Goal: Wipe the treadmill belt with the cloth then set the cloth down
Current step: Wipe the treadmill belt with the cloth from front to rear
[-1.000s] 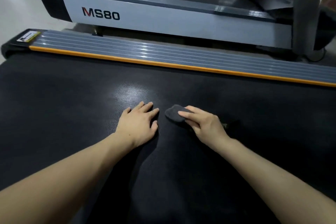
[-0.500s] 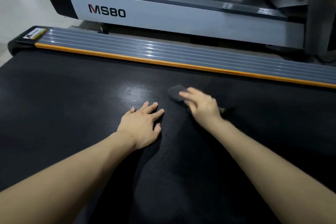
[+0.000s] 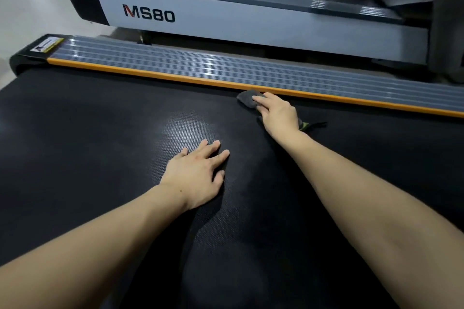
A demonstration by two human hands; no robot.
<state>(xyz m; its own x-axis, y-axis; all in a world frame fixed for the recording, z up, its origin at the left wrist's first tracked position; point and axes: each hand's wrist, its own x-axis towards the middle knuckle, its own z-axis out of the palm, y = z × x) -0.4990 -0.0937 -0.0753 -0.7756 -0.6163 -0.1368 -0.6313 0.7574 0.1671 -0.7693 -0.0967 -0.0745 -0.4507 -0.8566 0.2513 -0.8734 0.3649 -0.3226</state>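
Hands: L hand [image 3: 198, 175] laid flat, fingers spread, on belt [image 3: 100, 158] | R hand [image 3: 278, 113] arm outstretched, straight fingers pressed on cloth [image 3: 246, 98] by orange rail [image 3: 150, 74]

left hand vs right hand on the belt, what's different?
The left hand lies flat, fingers spread, on the bare belt; the right hand presses the grey cloth. The left hand sits near mid-belt; the right hand reaches to the orange edge strip. Both have straight fingers, palms down.
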